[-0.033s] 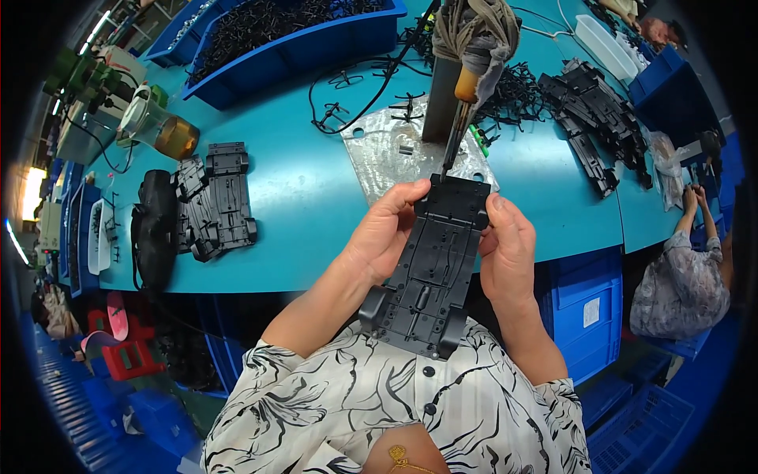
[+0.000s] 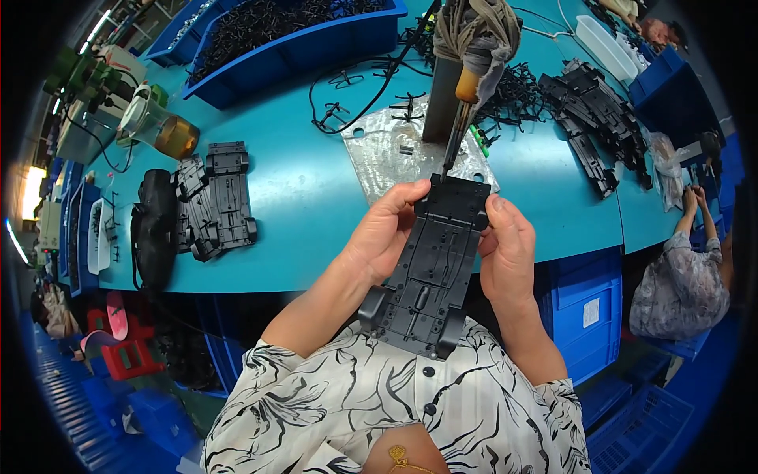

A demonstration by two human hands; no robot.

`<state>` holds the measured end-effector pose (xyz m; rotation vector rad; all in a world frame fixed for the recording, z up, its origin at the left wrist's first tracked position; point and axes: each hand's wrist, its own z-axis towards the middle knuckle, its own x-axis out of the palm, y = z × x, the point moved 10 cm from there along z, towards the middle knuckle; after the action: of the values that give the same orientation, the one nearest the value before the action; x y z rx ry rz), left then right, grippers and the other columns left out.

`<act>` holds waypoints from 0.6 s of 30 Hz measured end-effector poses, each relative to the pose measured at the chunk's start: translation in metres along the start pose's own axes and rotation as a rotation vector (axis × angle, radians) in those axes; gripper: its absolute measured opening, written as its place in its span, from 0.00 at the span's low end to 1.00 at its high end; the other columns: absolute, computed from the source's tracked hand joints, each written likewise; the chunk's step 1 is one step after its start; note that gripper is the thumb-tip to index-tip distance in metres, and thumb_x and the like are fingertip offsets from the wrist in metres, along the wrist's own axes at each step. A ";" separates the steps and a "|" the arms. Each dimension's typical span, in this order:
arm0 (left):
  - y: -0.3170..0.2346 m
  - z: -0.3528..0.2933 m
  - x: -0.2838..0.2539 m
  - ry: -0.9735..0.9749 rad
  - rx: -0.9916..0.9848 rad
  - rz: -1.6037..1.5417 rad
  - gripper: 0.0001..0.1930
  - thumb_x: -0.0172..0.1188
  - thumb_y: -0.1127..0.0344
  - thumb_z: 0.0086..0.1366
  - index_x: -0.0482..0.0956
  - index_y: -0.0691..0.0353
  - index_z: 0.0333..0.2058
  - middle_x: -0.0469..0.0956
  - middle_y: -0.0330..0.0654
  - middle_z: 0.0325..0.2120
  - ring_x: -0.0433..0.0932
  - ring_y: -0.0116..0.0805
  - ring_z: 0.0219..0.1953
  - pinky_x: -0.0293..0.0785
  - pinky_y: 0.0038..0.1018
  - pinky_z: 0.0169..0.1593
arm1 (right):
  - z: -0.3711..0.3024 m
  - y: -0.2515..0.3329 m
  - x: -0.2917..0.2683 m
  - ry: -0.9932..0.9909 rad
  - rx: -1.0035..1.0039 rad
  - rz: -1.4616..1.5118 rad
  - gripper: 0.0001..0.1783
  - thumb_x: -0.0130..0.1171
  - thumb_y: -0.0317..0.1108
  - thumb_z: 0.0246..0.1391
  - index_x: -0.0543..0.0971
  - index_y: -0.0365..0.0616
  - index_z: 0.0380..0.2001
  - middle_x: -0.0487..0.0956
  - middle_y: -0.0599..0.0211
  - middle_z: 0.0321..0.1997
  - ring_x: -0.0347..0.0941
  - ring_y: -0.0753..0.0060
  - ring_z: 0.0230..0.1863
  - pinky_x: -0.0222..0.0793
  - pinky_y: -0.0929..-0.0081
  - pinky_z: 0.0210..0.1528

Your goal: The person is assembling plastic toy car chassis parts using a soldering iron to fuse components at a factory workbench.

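Between my two hands is a black plastic toy car chassis (image 2: 426,265), tilted, its near end close to my shirt. My left hand (image 2: 388,229) grips its far left edge, thumb on top. On the far right edge, my right hand (image 2: 506,245) pinches it between thumb and fingers. Just above the far end hangs a soldering iron (image 2: 455,130) with a yellow handle, fixed to an upright post (image 2: 444,101) and wrapped in grey cloth (image 2: 478,35). Its tip is at the chassis's far left corner; whether they touch I cannot tell. Below the post lies a scuffed metal plate (image 2: 371,154).
More black chassis lie at left (image 2: 229,193) and in a pile (image 2: 600,114) at right. A blue bin (image 2: 308,51) holds many small black parts. A jar of amber liquid (image 2: 175,136) and a black pouch (image 2: 155,229) stand at left. Another person (image 2: 683,276) works at far right.
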<state>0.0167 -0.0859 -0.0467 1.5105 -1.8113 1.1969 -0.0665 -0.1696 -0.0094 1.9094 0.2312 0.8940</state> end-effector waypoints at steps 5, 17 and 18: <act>-0.005 0.004 -0.022 -0.079 0.061 0.027 0.16 0.60 0.57 0.58 0.74 0.63 0.39 0.78 0.44 0.33 0.79 0.33 0.35 0.78 0.30 0.41 | -0.001 -0.013 -0.003 -0.026 0.022 0.003 0.12 0.57 0.40 0.57 0.77 0.41 0.33 0.71 0.78 0.23 0.66 0.87 0.24 0.62 0.86 0.28; -0.035 -0.018 -0.034 -0.153 0.301 0.147 0.11 0.58 0.60 0.59 0.74 0.60 0.35 0.78 0.39 0.32 0.77 0.28 0.32 0.77 0.25 0.38 | 0.008 -0.045 0.012 0.051 0.146 0.101 0.14 0.51 0.39 0.61 0.75 0.39 0.38 0.79 0.68 0.37 0.74 0.78 0.36 0.69 0.79 0.41; -0.036 -0.019 -0.033 -0.138 0.299 0.144 0.10 0.57 0.60 0.59 0.74 0.60 0.35 0.78 0.39 0.32 0.77 0.28 0.32 0.77 0.26 0.38 | 0.008 -0.044 0.012 0.034 0.146 0.121 0.12 0.54 0.38 0.59 0.76 0.40 0.37 0.76 0.73 0.32 0.70 0.82 0.32 0.66 0.81 0.37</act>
<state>0.0565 -0.0528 -0.0536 1.6837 -1.9251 1.5229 -0.0430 -0.1464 -0.0425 2.0617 0.2079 1.0142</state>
